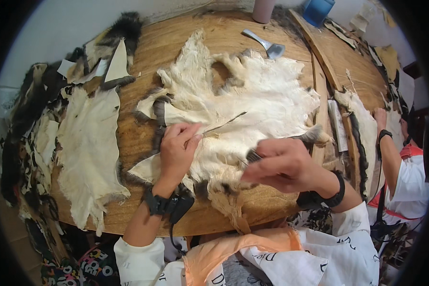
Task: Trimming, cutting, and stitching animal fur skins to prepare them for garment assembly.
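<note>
A pale, cream-coloured animal pelt (267, 105) lies skin side up on the wooden table in front of me, with dark fur showing along its edges. A narrow dark slit (226, 123) runs across its middle. My left hand (178, 150) rests on the pelt, thumb and forefinger closed on the skin at the slit's near left end. Over the pelt's right part, my right hand (286, 164) is closed, its fingers slightly blurred. A small dark ribbed object and a thin line show at its fingertips; I cannot make out what it holds.
Another pelt (88, 152) lies at the left beside dark fur scraps (28, 114). Beyond my pelt are a broad-bladed metal tool (270, 46), a pink cup (263, 10) and a blue cup (318, 12). Wooden strips (319, 55) lie at the right, near another person's hand (380, 117).
</note>
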The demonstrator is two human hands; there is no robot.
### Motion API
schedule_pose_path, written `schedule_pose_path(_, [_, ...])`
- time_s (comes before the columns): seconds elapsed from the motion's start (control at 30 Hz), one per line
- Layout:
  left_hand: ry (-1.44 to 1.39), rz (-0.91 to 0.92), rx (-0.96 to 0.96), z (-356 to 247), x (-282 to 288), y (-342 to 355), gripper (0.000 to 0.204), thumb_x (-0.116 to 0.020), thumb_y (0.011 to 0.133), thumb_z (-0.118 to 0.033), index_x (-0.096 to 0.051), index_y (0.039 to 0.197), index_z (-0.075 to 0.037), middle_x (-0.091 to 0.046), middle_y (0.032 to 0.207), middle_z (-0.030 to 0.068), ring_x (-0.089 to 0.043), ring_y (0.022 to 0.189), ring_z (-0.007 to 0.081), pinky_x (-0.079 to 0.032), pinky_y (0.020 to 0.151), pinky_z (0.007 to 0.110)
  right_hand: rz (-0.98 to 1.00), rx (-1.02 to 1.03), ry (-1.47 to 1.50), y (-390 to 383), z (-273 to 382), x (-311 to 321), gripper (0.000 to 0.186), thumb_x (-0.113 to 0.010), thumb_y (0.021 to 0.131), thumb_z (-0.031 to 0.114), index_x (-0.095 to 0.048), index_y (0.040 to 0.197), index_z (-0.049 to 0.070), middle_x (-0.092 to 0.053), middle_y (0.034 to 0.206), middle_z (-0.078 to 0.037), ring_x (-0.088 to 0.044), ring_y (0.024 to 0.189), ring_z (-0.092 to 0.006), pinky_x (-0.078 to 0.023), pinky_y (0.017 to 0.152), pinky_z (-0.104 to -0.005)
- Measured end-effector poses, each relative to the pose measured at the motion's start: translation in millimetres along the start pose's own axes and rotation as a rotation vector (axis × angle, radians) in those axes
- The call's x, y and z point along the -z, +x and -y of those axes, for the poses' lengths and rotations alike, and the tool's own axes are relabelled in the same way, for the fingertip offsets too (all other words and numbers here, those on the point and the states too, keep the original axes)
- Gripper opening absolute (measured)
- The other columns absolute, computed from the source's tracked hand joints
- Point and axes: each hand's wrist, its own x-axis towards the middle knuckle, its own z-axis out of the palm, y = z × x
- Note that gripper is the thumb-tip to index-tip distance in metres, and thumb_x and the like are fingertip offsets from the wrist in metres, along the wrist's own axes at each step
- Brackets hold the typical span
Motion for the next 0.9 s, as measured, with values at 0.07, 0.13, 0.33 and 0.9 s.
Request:
schedule_pose_path(0.07, [0.142, 0.091, -0.156, -12.5, 3.0, 2.3, 0.015, -0.07, 0.07, -0.012, -0.072, 0.085, -0.017, -0.058, 0.08, -0.0017, -0.051, 0.076, 0.0193, -0.039, 0.069, 0.03, -0.103, -0.063, -0.036, 7.4, -14.5, -11.3, 0.015, -0.07, 0.067, 0.003, -0.069, 0.081, 0.008, -0.048, 0.057, -0.006, -0.048, 0.051, -0.0203, -0.037, 0.048, -0.0317])
schedule_pose_path(0.13, [0.229, 0.273, -0.386, -24.7, 9.5, -0.4, 0.011, -0.071, 0.068, -0.013, -0.071, 0.079, -0.014, -0.06, 0.079, -0.0016, -0.052, 0.08, 0.0183, -0.042, 0.069, 0.03, -0.154, -0.133, -0.043, 20.4, -41.4, -22.6, 0.014, -0.069, 0.068, 0.004, -0.069, 0.081, 0.008, -0.052, 0.06, -0.007, -0.052, 0.054, -0.0214, -0.04, 0.05, -0.032])
schedule_pose_path(0.33, [-0.095, 0.108, 0.134, -24.5, 3.0, 11.5, 0.014, -0.069, 0.074, -0.014, -0.072, 0.087, -0.01, -0.06, 0.07, 0.0042, -0.053, 0.07, 0.0208, -0.043, 0.065, 0.03, -0.096, -0.224, -0.027, 12.1, -68.2, -51.6, 0.008, -0.062, 0.068, 0.007, -0.067, 0.073, 0.006, -0.059, 0.065, -0.013, -0.059, 0.061, -0.0296, -0.047, 0.057, -0.0371])
schedule_pose_path(0.9, [0.228, 0.119, 0.002, -0.8, -13.6, 11.7, 0.007, -0.063, 0.077, -0.012, -0.066, 0.08, -0.007, -0.059, 0.075, 0.0075, -0.056, 0.075, 0.0242, -0.044, 0.066, 0.033, -0.034, -0.135, 0.048, -2.9, -28.1, -11.2, 0.008, -0.063, 0.068, 0.003, -0.065, 0.075, 0.005, -0.058, 0.066, -0.011, -0.057, 0.06, -0.0287, -0.046, 0.056, -0.0344])
